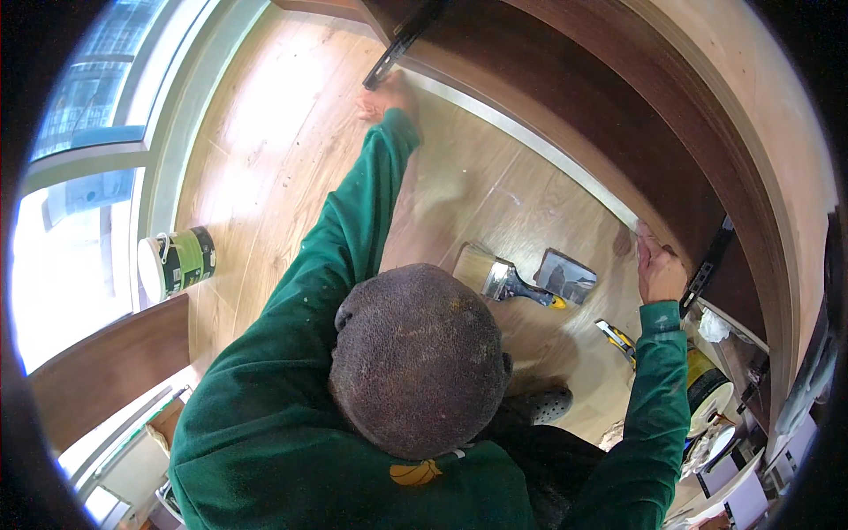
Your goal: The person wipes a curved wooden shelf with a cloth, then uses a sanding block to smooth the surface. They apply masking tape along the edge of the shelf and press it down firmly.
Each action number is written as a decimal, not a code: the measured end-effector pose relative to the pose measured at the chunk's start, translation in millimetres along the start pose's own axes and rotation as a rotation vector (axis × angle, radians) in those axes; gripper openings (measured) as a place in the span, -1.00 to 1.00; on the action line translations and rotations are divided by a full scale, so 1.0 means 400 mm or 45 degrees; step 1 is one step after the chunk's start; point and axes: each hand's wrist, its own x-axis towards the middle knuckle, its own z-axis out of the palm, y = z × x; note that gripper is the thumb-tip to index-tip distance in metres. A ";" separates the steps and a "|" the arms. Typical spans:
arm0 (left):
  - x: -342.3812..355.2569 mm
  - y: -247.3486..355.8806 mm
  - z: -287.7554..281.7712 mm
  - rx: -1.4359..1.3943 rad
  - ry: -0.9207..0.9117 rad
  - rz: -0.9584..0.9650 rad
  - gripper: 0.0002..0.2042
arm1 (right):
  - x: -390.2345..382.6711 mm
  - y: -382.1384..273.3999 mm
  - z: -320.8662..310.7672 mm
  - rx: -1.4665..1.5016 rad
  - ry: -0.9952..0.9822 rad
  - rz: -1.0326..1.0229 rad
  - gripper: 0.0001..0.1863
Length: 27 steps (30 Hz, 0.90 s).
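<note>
Brown panel (574, 124) between our left fingers (369, 108) and right fingers (646, 247), near opposite ends; whether gripping, we can't tell.

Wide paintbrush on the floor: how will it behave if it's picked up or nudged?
The wide paintbrush would probably feel stiff through its handle and metal ferrule, while its pale bristles would likely flex. With its broad head lying flat, it seems apt to slide or pivot rather than roll.

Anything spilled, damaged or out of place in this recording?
Nothing looks clearly spilled or damaged. Slightly untidy, perhaps: a paintbrush and a utility knife lie loose on the wooden floor, where someone might step on them.
</note>
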 end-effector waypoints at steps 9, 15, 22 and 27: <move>0.030 -0.026 0.039 -0.056 0.127 0.055 -0.70 | 0.000 -0.008 -0.015 0.051 0.051 -0.010 -0.62; 0.043 -0.031 0.057 -0.137 0.165 0.043 -0.72 | 0.001 -0.015 -0.034 0.037 0.043 -0.006 -0.64; 0.023 -0.024 0.049 -0.002 0.153 0.115 -0.69 | 0.001 -0.009 -0.032 0.089 0.024 0.026 -0.64; 0.064 -0.039 0.074 0.117 0.213 0.152 -0.72 | 0.002 -0.012 -0.035 0.090 0.007 0.015 -0.62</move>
